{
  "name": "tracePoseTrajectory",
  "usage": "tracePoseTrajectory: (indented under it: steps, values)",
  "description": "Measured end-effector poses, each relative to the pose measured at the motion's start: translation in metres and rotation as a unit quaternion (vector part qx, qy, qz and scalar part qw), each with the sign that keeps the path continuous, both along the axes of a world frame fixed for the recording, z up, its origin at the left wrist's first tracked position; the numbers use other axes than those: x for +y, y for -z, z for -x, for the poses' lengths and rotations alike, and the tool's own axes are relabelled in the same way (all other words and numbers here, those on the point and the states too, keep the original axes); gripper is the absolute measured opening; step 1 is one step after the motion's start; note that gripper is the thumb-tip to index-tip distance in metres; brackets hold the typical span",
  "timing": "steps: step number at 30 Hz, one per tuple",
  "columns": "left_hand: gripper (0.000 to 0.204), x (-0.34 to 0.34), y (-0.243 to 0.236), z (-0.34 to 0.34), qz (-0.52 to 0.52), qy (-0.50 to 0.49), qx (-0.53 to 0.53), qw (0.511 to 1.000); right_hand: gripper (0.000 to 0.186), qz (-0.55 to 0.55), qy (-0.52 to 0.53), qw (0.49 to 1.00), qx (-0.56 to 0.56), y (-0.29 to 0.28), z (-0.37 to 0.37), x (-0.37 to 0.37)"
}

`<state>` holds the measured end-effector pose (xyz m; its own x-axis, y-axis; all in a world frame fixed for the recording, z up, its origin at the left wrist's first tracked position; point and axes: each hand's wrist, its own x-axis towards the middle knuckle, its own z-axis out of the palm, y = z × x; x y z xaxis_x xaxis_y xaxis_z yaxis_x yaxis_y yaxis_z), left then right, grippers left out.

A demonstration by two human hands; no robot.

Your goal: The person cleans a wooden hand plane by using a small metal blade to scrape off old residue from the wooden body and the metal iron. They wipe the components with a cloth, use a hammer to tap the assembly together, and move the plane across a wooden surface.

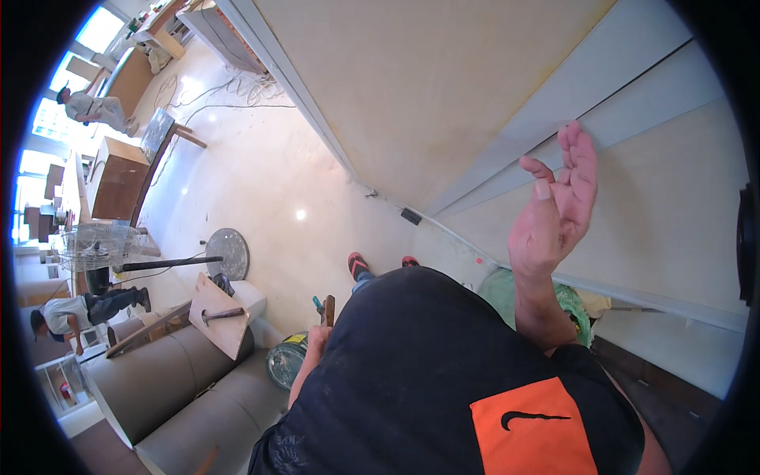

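Observation:
My left hand (315, 346) is low beside my left side, its fingers closed round something with a brown, wood-like end (329, 309). A small teal piece (318, 303) sticks up next to that end; the rest is hidden by my hand and shirt. My right hand (558, 207) is raised in front of the pale wall panel (649, 182), holding nothing. Its fingers are extended, slightly curled, with the thumb apart. The fingertips lie over a grey strip (641, 111) running across the panel; I cannot tell whether they touch it.
At left, a hammer (223, 314) lies on a board (207, 328) atop large grey rolls (170, 372). A bucket (286, 362) stands near my left hand. Beyond are a pedestal fan (229, 253), floor cables (253, 95) and two people (95, 107), (75, 314).

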<state>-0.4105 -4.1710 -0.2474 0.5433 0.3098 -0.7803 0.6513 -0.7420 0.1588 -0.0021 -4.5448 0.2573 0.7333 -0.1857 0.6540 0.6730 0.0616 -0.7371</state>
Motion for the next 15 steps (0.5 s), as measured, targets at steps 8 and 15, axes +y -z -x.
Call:
tracePoseTrajectory:
  steps: [8, 15]
  values:
    - [0.036, 0.003, -0.016, -0.029, -0.007, 0.058, -0.015, 0.998, 0.066, -0.014, 0.016, 1.000, -0.003, 0.002, -0.003, -0.008]
    - [0.038, 0.025, -0.036, -0.029, -0.004, 0.116, 0.024, 0.993, 0.066, -0.014, -0.006, 1.000, 0.023, -0.004, 0.000, -0.012]
